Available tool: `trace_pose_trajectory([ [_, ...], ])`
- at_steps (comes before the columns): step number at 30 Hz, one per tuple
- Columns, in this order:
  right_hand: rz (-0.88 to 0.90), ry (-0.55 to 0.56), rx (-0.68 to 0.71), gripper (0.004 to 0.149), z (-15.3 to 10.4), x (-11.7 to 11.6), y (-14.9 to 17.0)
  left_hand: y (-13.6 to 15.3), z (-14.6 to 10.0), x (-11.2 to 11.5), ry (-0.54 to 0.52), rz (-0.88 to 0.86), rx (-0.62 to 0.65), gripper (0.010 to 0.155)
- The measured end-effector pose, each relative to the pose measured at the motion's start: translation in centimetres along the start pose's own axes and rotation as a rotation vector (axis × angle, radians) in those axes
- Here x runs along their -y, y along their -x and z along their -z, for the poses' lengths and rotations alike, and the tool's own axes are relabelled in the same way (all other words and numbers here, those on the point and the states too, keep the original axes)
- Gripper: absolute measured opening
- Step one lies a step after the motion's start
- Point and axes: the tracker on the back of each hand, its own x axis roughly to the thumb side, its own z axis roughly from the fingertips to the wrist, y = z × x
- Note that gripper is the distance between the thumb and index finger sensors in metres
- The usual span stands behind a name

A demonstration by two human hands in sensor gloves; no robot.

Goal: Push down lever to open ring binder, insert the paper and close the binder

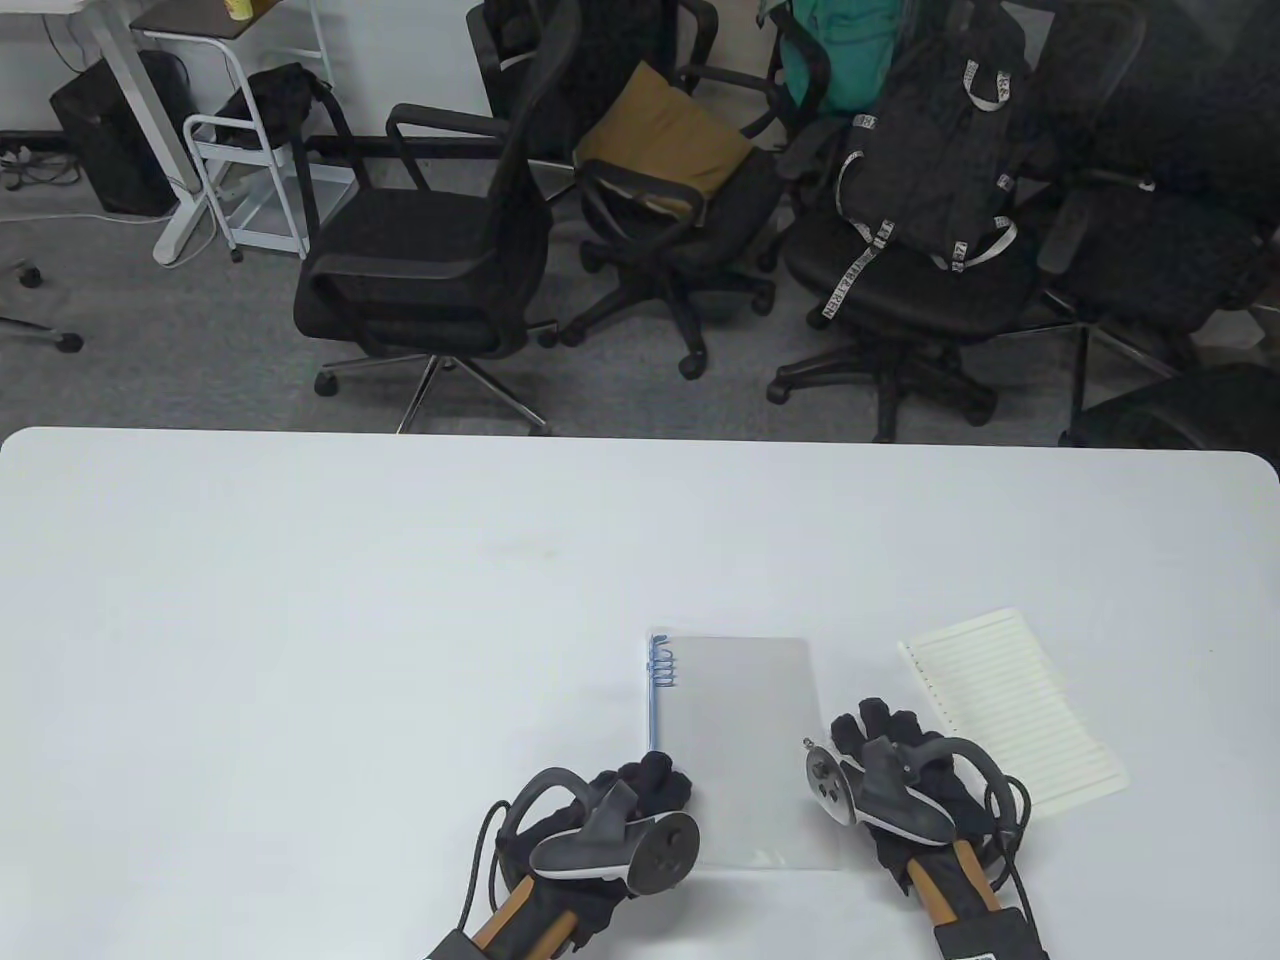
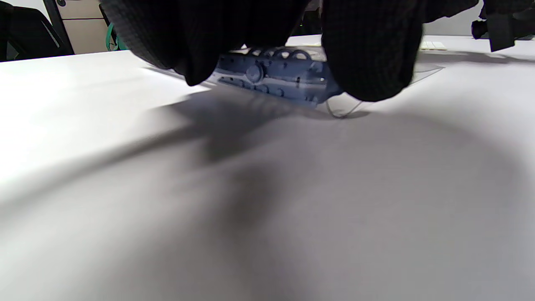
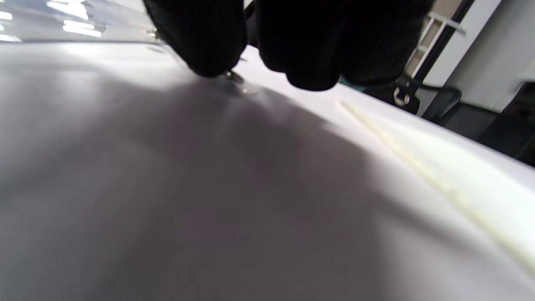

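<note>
Left hand (image 1: 640,800): at binder's (image 1: 740,740) 7 o'clock corner, fingers curled, grip unclear. Right hand (image 1: 880,760): at binder's 4 o'clock edge, fingers bent down, hold unclear.

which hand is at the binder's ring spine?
The left hand, at the near left corner of the ring binder, where the blue ring spine runs. The right hand is at the opposite, plain edge, nearer the lined paper.

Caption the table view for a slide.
Gloved left hand and right hand flank a closed ring binder; lined paper waits alongside.
</note>
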Motion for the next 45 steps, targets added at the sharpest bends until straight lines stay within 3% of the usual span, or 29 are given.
trace_pose_trajectory([
  [6, 0.061, -0.025, 0.013, 0.045, 0.1, 0.1, 0.1, -0.5, 0.0, 0.0, 0.023, 0.047, 0.017, 0.082],
  [12, 0.097, -0.026, 0.024, 0.045, 0.1, 0.0, 0.1, -2.7, 0.0, 0.2, -0.026, 0.305, 0.073, 0.077],
  [22, 0.152, -0.06, 0.037, 0.045, 0.3, 0.0, 0.7, -6.8, 2.3, 0.0, -0.101, 0.517, 0.216, 0.077],
  [29, 0.195, -0.067, 0.04, 0.045, 0.5, -0.1, 1.3, -8.8, 4.0, -0.8, -0.204, 0.457, 0.21, 0.072],
  [35, 0.228, -0.075, 0.039, 0.044, 0.6, -0.1, 1.6, -10.0, 5.0, -1.9, -0.349, 0.39, 0.163, 0.056],
  [45, 0.27, -0.09, 0.035, 0.044, 0.7, -0.1, 2.0, -9.2, 4.5, -4.5, -0.48, 0.24, 0.023, 0.049],
])
